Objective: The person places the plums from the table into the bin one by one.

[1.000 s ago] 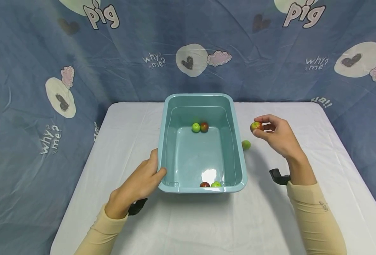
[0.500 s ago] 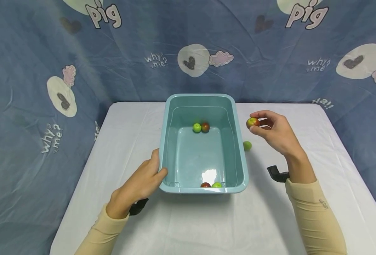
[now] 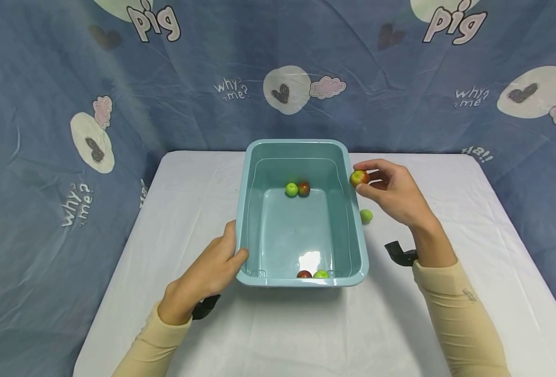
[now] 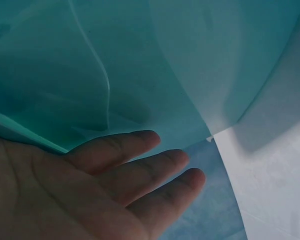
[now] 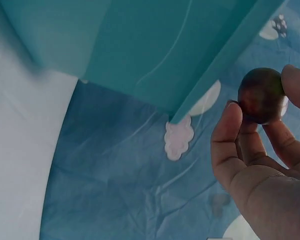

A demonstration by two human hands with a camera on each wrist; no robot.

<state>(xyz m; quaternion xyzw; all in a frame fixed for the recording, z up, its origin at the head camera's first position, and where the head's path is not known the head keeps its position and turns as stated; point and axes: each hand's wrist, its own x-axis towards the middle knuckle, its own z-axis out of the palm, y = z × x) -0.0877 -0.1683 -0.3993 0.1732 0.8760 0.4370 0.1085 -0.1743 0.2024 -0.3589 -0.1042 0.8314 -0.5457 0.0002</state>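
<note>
A pale blue-green plastic basin is in the middle of the head view. My left hand holds its left rim, thumb over the edge; in the left wrist view, the other fingers stretch along the outer wall. My right hand pinches a small red-and-green apple between thumb and fingertips, right beside the basin's right rim. Inside the basin, a green apple and a dark red apple lie towards the far end. Another red apple and green apple are partly hidden by the near rim.
A loose green apple lies on the white tablecloth, against the basin's right side as seen from above. A blue printed curtain hangs behind the table and along its sides.
My right hand has carried the red-and-green apple leftward and slightly up, to the basin's right rim. The left hand and the basin stay nearly where they were.
</note>
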